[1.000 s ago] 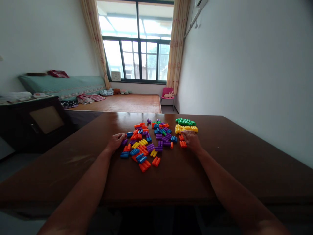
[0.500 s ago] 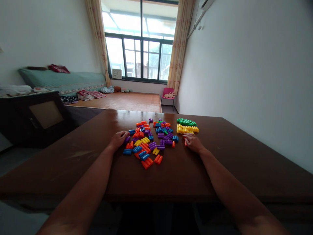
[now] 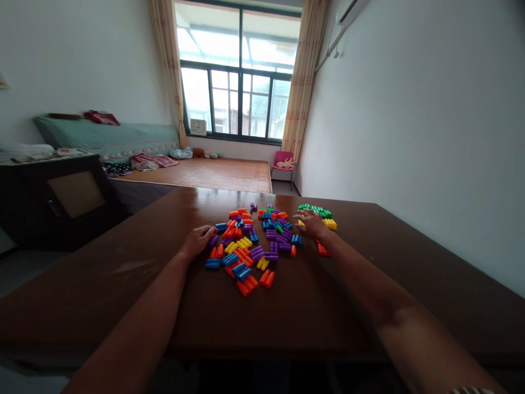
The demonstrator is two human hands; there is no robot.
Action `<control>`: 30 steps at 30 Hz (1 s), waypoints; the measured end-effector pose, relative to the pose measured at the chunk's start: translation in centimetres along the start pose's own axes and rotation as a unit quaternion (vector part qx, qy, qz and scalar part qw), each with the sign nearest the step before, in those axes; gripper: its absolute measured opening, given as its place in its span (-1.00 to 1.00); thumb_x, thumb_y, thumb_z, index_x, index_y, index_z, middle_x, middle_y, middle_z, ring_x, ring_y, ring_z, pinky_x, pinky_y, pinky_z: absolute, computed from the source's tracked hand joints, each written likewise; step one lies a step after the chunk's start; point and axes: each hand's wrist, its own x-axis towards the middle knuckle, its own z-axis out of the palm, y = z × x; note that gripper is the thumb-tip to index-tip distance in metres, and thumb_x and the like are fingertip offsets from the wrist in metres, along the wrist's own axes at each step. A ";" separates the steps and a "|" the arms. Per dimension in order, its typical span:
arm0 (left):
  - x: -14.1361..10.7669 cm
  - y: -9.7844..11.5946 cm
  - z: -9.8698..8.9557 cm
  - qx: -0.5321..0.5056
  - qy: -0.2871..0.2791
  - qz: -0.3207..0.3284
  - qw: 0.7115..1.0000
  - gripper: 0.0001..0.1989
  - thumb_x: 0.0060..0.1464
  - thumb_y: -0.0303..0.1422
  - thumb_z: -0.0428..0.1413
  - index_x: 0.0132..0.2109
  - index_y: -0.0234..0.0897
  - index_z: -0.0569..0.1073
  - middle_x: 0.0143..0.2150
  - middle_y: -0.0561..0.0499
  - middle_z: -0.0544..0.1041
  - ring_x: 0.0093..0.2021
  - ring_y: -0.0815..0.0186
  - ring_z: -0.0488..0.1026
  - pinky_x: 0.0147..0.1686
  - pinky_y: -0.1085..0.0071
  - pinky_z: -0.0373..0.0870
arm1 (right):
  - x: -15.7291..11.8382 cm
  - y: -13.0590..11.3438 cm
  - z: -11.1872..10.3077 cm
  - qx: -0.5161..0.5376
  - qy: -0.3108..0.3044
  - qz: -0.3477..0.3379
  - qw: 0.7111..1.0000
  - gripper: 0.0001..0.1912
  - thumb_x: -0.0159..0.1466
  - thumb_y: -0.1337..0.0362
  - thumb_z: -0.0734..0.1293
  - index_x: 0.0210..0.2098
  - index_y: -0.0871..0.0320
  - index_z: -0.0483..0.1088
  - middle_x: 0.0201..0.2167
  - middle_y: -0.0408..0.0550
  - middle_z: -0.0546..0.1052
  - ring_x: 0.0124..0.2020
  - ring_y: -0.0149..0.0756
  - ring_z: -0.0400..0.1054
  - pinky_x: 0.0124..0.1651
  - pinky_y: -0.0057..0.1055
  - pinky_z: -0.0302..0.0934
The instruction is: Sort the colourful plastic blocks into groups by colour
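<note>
Many-coloured ribbed plastic building pieces lie in a loose pile point(image 3: 257, 253) on the dark table. At the pile's left edge rests my left hand point(image 3: 200, 239), fingers loosely bent and held low, beside a purple piece point(image 3: 212, 241) and a blue piece point(image 3: 221, 227). My right hand point(image 3: 310, 221) reaches over the right side with its fingers spread and nothing visible in them. It partly covers a row of yellow pieces point(image 3: 330, 224). Behind that row lie the green pieces point(image 3: 315, 210). Orange-red pieces point(image 3: 322, 249) sit below my right wrist, partly hidden by it.
The brown table point(image 3: 135, 295) extends to both sides, with its near edge in front of me. Beyond stand a bed point(image 3: 229, 169), a dark cabinet point(image 3: 74, 191) and a pink chair point(image 3: 283, 160). A white wall runs along the right.
My right hand has moved away from the orange-red pieces, up and slightly left, and its fingers have spread. The orange-red pieces now show on the table. My left hand stays in place.
</note>
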 end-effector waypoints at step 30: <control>0.4 -0.6 0.2 -0.020 -0.009 -0.005 1.000 -0.41 0.01 0.11 -0.04 -0.16 -0.27 0.57 -0.22 -0.04 0.62 -0.21 0.15 0.50 -0.24 0.38 0.37 | -5.6 3.5 -0.5 0.112 0.046 -0.005 0.993 -0.59 0.35 0.02 0.13 -0.20 0.08 0.52 -0.21 0.03 0.57 -0.11 -0.16 0.40 0.04 -0.22 0.20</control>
